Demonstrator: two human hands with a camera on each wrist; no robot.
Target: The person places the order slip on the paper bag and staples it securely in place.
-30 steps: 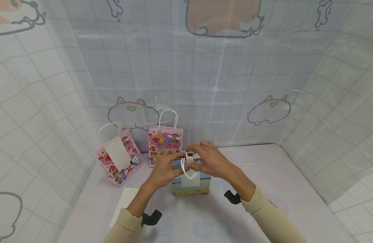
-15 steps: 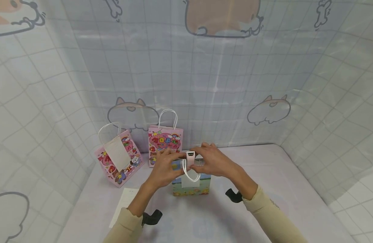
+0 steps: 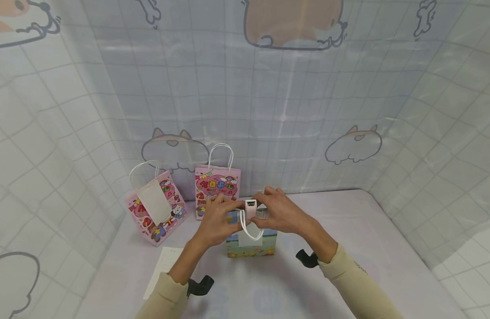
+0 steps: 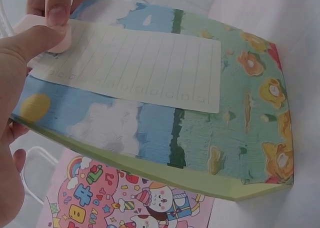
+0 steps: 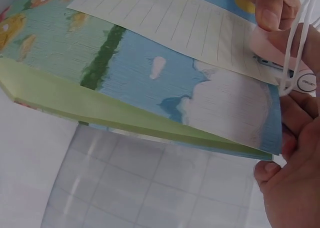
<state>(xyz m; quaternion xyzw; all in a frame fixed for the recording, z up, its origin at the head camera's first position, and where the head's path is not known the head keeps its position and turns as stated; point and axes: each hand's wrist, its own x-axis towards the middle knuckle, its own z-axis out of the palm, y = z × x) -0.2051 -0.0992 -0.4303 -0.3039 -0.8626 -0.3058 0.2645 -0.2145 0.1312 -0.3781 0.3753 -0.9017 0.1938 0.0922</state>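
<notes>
Both hands grip a small pink-and-white stapler (image 3: 250, 209) at the top edge of a blue-and-green painted paper bag (image 3: 250, 250). A lined sheet (image 4: 145, 68) lies flat against the bag's front, its upper end beneath the stapler. My left hand (image 3: 218, 223) presses its thumb on the stapler's pink body, with the fingers behind the bag. From the other side my right hand (image 3: 282, 212) pinches the same stapler, its thumb beside the left one. The bag's white handle (image 3: 251, 235) droops forward over the sheet. Where the stapler meets the paper is partly hidden by the thumbs.
Behind the left hand stands a pink cartoon bag (image 3: 218, 181). Another pink bag (image 3: 177, 195), with a white sheet on its front, leans at the left. White paper (image 3: 161, 268) lies by the left forearm. A patterned cloth wall (image 3: 285, 155) rises behind the table.
The stapler has tilted a little and shifted slightly right with both hands. The white handle hangs slightly lower. The bags have stayed in place.
</notes>
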